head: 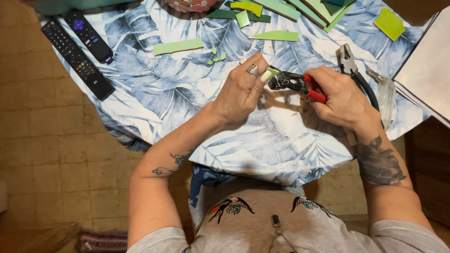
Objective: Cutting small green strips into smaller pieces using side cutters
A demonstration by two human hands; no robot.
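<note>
Left hand pinches a small green tile; right hand squeezes red-handled nippers biting it. Next likely needs a firm, steady squeeze.

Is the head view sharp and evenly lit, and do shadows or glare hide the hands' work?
Head view: mostly sharp, warm indoor light; the left hand and right hand are clear, as are the red-handled nippers and green piece. Soft shadows fall on the tablecloth below the hands; no strong glare; the floor corners are dim.
</note>
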